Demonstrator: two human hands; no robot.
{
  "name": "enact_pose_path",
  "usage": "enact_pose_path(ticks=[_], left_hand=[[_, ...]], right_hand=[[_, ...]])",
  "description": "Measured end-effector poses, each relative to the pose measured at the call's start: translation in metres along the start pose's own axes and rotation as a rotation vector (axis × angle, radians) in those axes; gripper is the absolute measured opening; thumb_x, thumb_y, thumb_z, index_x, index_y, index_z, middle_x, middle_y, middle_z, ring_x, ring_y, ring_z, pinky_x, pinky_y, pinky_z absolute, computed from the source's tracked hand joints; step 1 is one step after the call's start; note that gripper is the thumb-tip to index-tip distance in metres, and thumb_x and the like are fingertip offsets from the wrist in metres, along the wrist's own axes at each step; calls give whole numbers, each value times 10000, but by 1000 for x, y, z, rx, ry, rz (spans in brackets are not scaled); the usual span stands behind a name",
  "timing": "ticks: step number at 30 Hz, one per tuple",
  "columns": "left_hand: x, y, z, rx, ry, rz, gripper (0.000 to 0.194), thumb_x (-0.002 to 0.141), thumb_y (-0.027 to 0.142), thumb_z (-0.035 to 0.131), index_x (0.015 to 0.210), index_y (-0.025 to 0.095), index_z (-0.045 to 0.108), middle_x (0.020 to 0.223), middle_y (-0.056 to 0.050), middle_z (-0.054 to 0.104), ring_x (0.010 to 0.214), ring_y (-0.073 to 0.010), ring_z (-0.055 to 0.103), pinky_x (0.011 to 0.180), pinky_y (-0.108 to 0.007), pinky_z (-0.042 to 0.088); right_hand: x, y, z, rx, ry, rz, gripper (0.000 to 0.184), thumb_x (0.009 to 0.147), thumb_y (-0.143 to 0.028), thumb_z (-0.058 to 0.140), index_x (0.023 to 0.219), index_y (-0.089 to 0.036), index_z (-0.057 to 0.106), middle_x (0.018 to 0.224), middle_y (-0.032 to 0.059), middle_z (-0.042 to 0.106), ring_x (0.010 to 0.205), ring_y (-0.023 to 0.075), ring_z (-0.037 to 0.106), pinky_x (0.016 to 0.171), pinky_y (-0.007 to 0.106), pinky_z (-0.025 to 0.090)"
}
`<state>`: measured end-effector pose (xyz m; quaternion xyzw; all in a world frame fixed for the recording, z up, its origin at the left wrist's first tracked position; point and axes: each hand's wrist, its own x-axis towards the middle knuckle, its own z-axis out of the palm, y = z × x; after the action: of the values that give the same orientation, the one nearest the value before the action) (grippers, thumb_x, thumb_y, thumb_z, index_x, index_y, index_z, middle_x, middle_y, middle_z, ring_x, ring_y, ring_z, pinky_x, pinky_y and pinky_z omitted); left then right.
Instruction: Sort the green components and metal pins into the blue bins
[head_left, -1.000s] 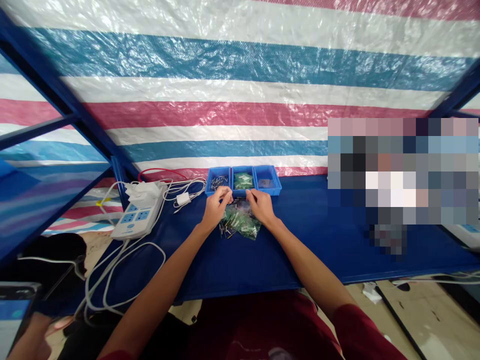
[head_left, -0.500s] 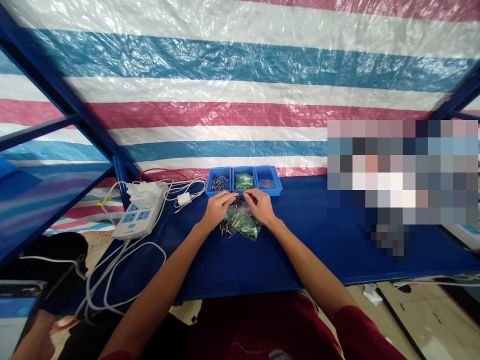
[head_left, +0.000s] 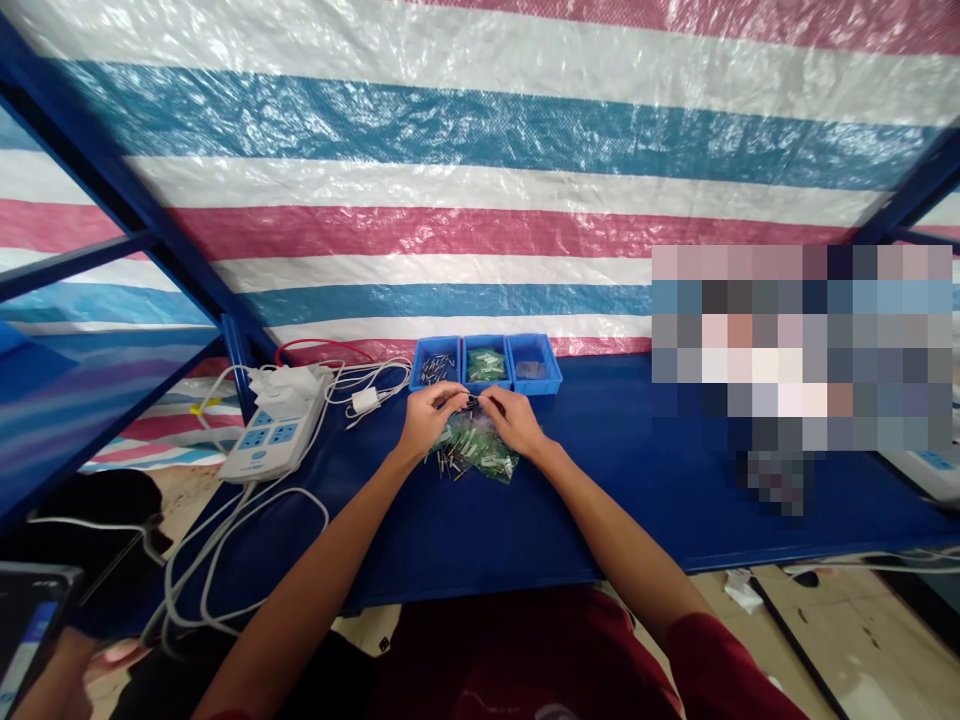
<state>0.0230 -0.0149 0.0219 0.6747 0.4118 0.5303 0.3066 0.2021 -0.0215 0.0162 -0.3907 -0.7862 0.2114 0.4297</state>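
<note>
My left hand (head_left: 426, 415) and my right hand (head_left: 511, 418) meet over a small pile of green parts and dark pins (head_left: 474, 452) on the blue table (head_left: 600, 500). Both hands pinch a tiny dark piece (head_left: 471, 402) between their fingertips; I cannot make out what it is. Just behind the hands stand three small blue bins: the left bin (head_left: 435, 363) holds dark pins, the middle bin (head_left: 487, 361) green parts, the right bin (head_left: 534, 364) a few small pieces.
A white power strip (head_left: 274, 435) with plugs and looping white cables (head_left: 225, 540) lies at the left. A striped tarp (head_left: 480, 200) hangs behind. Another person's hand with a phone (head_left: 34, 640) shows at the bottom left. A blurred area covers the right.
Both hands have drawn together over the pile, fingertips now meeting on a small dark piece. The view shifted slightly.
</note>
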Motion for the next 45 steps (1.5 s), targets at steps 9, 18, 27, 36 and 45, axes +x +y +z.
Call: enact_pose_path(ticks=[9, 18, 27, 36, 45], left_hand=[[-5, 2, 3, 188, 39, 139, 252, 851, 404, 618, 807, 162, 673, 758, -27, 700, 657, -140, 640, 672, -256, 521], [17, -1, -27, 752, 416, 412, 224, 910, 344, 564, 976, 196, 719, 985, -90, 720, 976, -246, 623, 920, -420, 424], [9, -11, -25, 750, -395, 278, 348, 937, 435, 460, 996, 191, 701, 903, -53, 709, 792, -174, 646, 764, -275, 478], [7, -15, -20, 785, -579, 183, 350, 882, 447, 509, 1016, 192, 707, 1019, -67, 688, 887, -207, 644, 807, -283, 472], [5, -19, -18, 693, -528, 176, 299, 853, 440, 552, 970, 220, 718, 877, -48, 690, 726, -186, 633, 712, -274, 485]], right_hand=[[0, 2, 5, -137, -52, -6, 364, 999, -358, 325, 732, -197, 513, 683, 10, 574, 634, 139, 511, 633, 241, 329], [1, 4, 3, -262, 12, 90, 442, 995, -378, 344, 620, -193, 486, 589, -1, 533, 561, 126, 488, 585, 242, 293], [5, 6, -8, -399, -26, 367, 207, 895, -237, 489, 789, -192, 661, 800, 39, 684, 731, 169, 602, 631, 248, 363], [2, 3, -10, -515, -326, 266, 403, 810, -190, 558, 1203, -226, 641, 1190, 65, 618, 1000, 209, 615, 809, 283, 461], [1, 22, 2, -521, -228, 149, 214, 883, -163, 510, 885, -218, 717, 1019, 74, 671, 827, 190, 630, 682, 275, 437]])
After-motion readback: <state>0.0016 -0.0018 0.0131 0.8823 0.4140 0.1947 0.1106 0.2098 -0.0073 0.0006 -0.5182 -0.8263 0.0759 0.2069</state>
